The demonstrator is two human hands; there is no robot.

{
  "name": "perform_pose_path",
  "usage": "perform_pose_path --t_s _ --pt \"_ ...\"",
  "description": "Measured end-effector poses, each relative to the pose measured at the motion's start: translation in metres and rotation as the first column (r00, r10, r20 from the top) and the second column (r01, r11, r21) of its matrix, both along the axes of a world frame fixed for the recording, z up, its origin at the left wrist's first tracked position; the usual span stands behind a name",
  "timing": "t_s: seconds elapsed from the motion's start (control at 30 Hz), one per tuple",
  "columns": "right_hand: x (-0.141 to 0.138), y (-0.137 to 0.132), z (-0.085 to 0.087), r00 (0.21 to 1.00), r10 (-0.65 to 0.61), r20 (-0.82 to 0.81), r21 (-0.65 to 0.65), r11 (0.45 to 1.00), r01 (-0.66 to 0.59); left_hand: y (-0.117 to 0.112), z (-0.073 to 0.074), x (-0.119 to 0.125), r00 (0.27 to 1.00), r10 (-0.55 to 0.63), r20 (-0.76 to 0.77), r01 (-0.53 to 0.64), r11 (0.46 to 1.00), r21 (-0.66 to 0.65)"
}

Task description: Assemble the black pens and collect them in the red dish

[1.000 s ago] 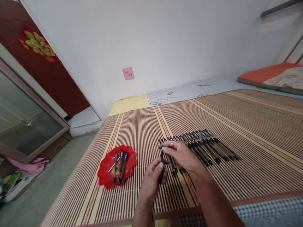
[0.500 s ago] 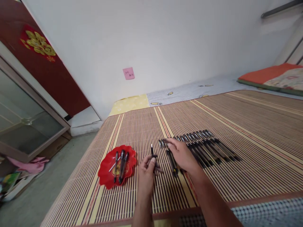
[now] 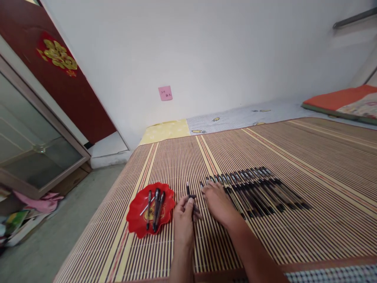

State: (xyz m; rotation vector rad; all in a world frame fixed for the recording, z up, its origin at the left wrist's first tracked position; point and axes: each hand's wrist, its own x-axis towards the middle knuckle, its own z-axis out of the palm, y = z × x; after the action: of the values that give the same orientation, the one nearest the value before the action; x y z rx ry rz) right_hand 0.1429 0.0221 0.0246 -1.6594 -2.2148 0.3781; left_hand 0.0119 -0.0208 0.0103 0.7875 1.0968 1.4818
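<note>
My left hand (image 3: pixel 185 210) is closed round a dark pen (image 3: pixel 187 189), whose pale tip points up and away from me. To its right, my right hand (image 3: pixel 216 198) rests at the left end of a row of black pens (image 3: pixel 256 192). Its fingers are bent down round a pen there; the dark end (image 3: pixel 202 184) shows just past the fingertips, and the palm hides the rest. The row's pens lie side by side, slanting away. Left of my left hand sits a red scalloped dish (image 3: pixel 134 218) holding several dark pens (image 3: pixel 156 210) and a thin white stick (image 3: pixel 144 208).
A striped bamboo mat (image 3: pixel 165 165) covers the bed. Behind it runs a white wall with a pink note (image 3: pixel 165 93). Folded orange bedding (image 3: pixel 335 97) lies at the far right. A glass-panelled door (image 3: pixel 38 129) stands at the left above the grey floor (image 3: pixel 88 204).
My right hand has drawn back and bent its fingers over the left end of the row, covering pens that showed before. My left hand keeps its pen. The view has shifted slightly.
</note>
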Motion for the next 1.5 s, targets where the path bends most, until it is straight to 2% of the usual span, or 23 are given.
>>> perform_pose_path --t_s 0.17,0.4,0.57,0.8,0.87,0.93,1.0,1.03,1.1,1.17,1.23,1.27,1.37,1.5 --pt "-0.006 -0.001 0.003 0.997 -0.067 -0.035 0.062 0.996 0.069 0.000 0.001 -0.003 0.999 0.034 0.029 -0.034 0.999 -0.015" --pt "-0.031 -0.007 0.012 0.975 -0.207 0.075 -0.065 0.975 0.212 0.001 0.002 -0.007 1.000 -0.011 0.028 0.012 1.000 -0.005" --pt "-0.031 -0.011 0.017 0.978 -0.192 0.082 -0.109 0.974 0.200 0.000 0.006 -0.005 0.997 -0.062 0.050 0.061 0.998 0.016" --pt "-0.026 -0.012 0.009 0.985 -0.165 0.050 -0.123 0.978 0.170 -0.003 0.011 -0.004 0.997 -0.071 0.012 0.071 0.997 0.031" --pt "-0.023 -0.010 0.007 0.987 -0.162 0.000 -0.143 0.977 0.160 -0.003 0.011 -0.005 0.997 -0.073 -0.015 0.074 0.996 0.042" --pt "-0.019 -0.007 0.005 0.979 -0.149 -0.138 -0.154 0.980 0.128 -0.002 0.010 -0.006 0.997 -0.071 -0.039 0.073 0.996 0.048" --pt "-0.012 -0.003 0.004 0.921 -0.151 -0.358 -0.133 0.985 0.110 -0.001 0.009 -0.006 0.996 -0.069 -0.055 0.071 0.996 0.044" --pt "-0.009 -0.001 0.004 0.864 -0.156 -0.478 -0.118 0.987 0.113 -0.001 0.008 -0.006 0.996 -0.068 -0.060 0.071 0.997 0.042" --pt "-0.002 0.004 0.005 0.693 -0.152 -0.704 -0.085 0.988 0.131 -0.001 0.005 -0.006 0.995 -0.069 -0.072 0.072 0.996 0.048" --pt "0.003 0.006 0.009 0.489 -0.130 -0.863 -0.066 0.987 0.147 -0.001 0.003 -0.005 0.993 -0.079 -0.083 0.084 0.995 0.058" --pt "0.007 0.006 0.014 0.320 -0.108 -0.941 -0.058 0.985 0.162 -0.001 0.002 -0.005 0.991 -0.100 -0.089 0.106 0.993 0.056" --pt "0.007 0.005 0.017 0.267 -0.105 -0.958 -0.060 0.984 0.170 -0.001 0.002 -0.004 0.990 -0.109 -0.088 0.114 0.992 0.051" --pt "0.006 0.002 0.025 0.183 -0.097 -0.978 -0.068 0.985 0.161 -0.002 0.001 -0.003 0.990 -0.113 -0.081 0.116 0.993 0.036" --pt "0.003 -0.001 0.031 0.123 -0.061 -0.990 -0.048 0.993 0.107 -0.003 0.003 -0.001 0.991 -0.100 -0.093 0.103 0.994 0.027"
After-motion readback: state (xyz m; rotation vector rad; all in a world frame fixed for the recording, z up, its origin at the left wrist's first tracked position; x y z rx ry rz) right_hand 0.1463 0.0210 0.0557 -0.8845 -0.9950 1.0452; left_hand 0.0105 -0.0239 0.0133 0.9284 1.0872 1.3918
